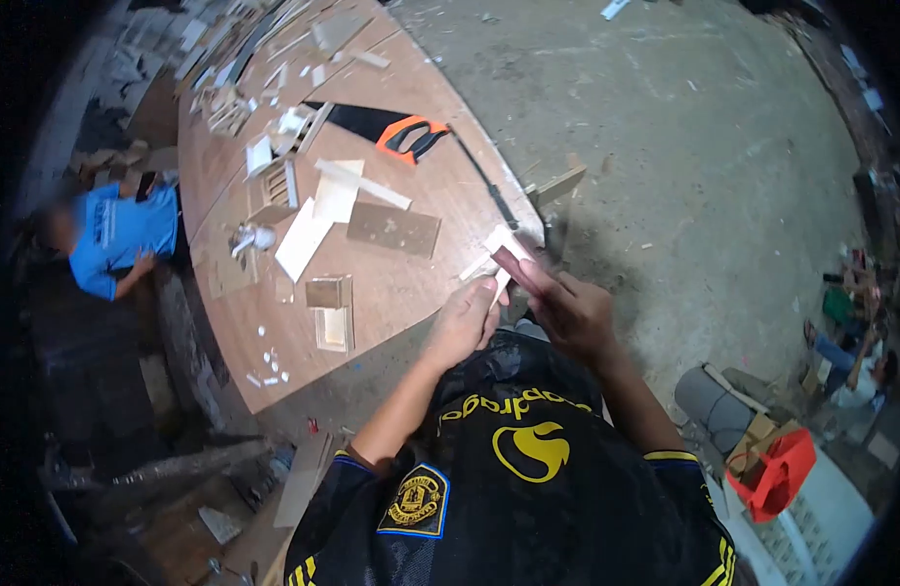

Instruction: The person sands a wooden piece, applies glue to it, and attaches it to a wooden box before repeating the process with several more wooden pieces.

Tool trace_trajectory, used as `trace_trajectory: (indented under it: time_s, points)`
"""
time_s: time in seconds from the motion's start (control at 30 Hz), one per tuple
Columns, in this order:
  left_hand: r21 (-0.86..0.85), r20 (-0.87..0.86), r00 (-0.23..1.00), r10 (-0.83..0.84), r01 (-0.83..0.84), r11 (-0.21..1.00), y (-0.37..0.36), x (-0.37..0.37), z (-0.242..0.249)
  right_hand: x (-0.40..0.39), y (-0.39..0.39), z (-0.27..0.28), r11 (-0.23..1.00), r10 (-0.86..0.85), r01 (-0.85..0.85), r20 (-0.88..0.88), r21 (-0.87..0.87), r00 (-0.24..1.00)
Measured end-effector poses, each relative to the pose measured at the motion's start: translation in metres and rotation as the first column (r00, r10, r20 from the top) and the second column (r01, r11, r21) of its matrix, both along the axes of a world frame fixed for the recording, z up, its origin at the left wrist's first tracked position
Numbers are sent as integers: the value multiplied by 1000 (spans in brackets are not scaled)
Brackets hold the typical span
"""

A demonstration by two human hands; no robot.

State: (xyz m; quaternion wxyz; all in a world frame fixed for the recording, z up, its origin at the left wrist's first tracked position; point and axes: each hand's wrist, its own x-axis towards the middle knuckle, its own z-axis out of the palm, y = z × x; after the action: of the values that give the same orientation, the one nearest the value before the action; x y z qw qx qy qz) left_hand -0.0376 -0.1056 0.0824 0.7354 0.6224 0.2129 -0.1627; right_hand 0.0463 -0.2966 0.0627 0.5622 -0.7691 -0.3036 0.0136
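My left hand [462,320] is closed around a small pale wooden piece [502,279], held just off the table's near corner. My right hand [577,314] grips a flat reddish-brown strip [511,262], which looks like a sanding block or folded sandpaper. The strip lies against the wooden piece, whose pale upper end [500,237] shows beyond it. My fingers cover parts of both. Close by on the tabletop [401,293] are a brown wooden board [393,230] and a small open wooden box [334,328].
An orange-and-black handsaw [411,137] lies farther back, among pale boards [338,192] and many wood scraps. A person in a blue shirt [128,227] stands at the table's left side. Another person [865,376] sits far right. A red bag [774,474] rests at lower right.
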Motion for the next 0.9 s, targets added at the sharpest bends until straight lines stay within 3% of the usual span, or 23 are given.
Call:
trace_trajectory:
  time_s: [0.07,0.1,0.23,0.33,0.4,0.43,0.6,0.67,0.7,0.73,0.8,0.83,0.87,0.9]
  points:
    - [-28,-54,995,80,-82,996,4,-10,-3,7,6,-17,984,61,-67,-42,-166,997]
    - [2,-73,992,99,-99,995,10,-17,-6,11,10,-26,957,-84,34,-163,-287,983]
    - [86,-130,973,190,-180,980,40,-45,-30,24,19,-50,976,-82,8,-332,-219,940]
    - [184,-143,961,236,-208,961,69,-71,-70,19,37,-56,951,-35,-95,-409,-294,912]
    - [258,-83,926,367,-336,906,88,-88,-102,13,50,-78,874,-44,-169,-421,-455,906]
    - [357,-125,943,308,-247,901,102,-93,-105,11,58,-95,858,-35,-168,-381,-486,924]
    - [388,-126,952,277,-210,898,143,-87,-121,24,112,-135,776,-29,-185,-328,-602,944]
    - [358,-131,958,256,-195,913,154,-76,-112,35,134,-139,817,-45,-157,-334,-554,942]
    - [412,-243,954,173,-60,909,164,-68,-109,39,144,-141,872,-36,-135,-336,-470,941]
    - [403,-249,954,169,-56,913,169,-65,-112,41,151,-142,868,-41,-135,-340,-478,940]
    - [400,-73,989,128,-88,912,175,-55,-115,45,165,-138,649,-47,-57,-115,-758,992]
    - [351,-111,986,125,-78,933,179,-51,-110,40,168,-130,701,-29,44,34,-712,999]
    - [340,-114,987,113,-68,938,181,-48,-115,34,172,-126,693,-38,50,33,-720,999]
    - [309,-99,987,124,-88,947,182,-45,-121,27,175,-123,792,61,-29,32,-609,998]
